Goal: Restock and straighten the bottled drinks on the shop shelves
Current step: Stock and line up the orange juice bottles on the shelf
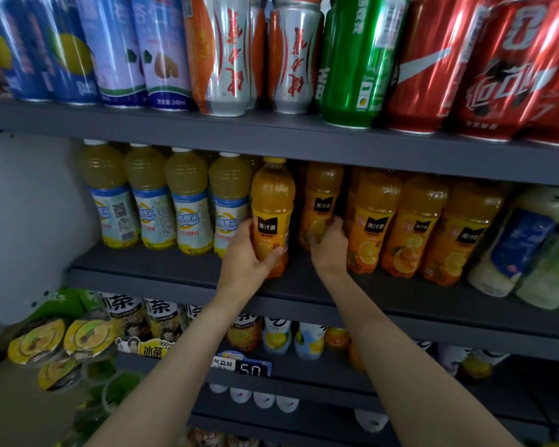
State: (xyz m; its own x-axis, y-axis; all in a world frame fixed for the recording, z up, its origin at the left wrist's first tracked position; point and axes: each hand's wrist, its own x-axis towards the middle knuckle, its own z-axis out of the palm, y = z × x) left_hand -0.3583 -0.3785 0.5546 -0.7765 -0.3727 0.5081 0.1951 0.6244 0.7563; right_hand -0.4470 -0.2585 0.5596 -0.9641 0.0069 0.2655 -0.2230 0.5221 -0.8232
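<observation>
I see two bare forearms entering from the bottom edge, both uncovered as far as the view reaches: no sleeve, cuff or glove shows. The left hand (pixel 244 253) and right hand (pixel 329 250) carry no ring, watch, band or marking. Fingernails cannot be made out.

shelf lip (pixel 162 279) bare in front, bottles (pixel 410 227) packed behind

Top-shelf cans (pixel 352 59) run past the frame's upper edge; the right hand (pixel 329 250) masks a set-back orange bottle's (pixel 320 201) base, fingertips out of sight.
</observation>
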